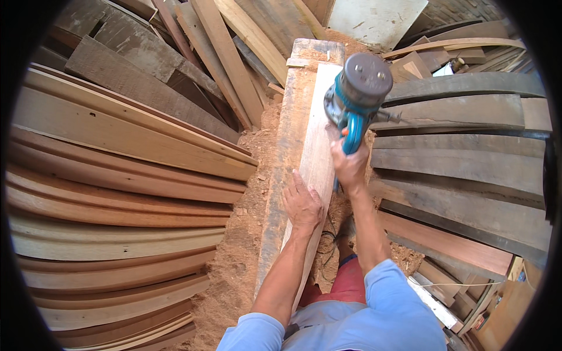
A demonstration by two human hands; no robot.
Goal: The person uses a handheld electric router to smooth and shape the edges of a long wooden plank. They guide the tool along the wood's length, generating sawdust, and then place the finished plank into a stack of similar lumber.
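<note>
My right hand (351, 161) grips the teal handle of a dark-topped power router (363, 82), which sits over the far part of a long pale board (313, 152). The board lies lengthwise on a worn narrow wooden bench (278, 175). My left hand (301, 205) rests on the nearer part of the board, below and to the left of the router, with its fingers stretched out. A dark cord (328, 237) hangs beside the bench below my right forearm.
Stacked moulded planks (117, 222) fill the left side, with leaning boards (225, 64) behind. Grey planks (456, 158) are stacked at the right, close to the bench, and a pale panel (374, 17) stands at the back. Sawdust (234, 251) covers the floor.
</note>
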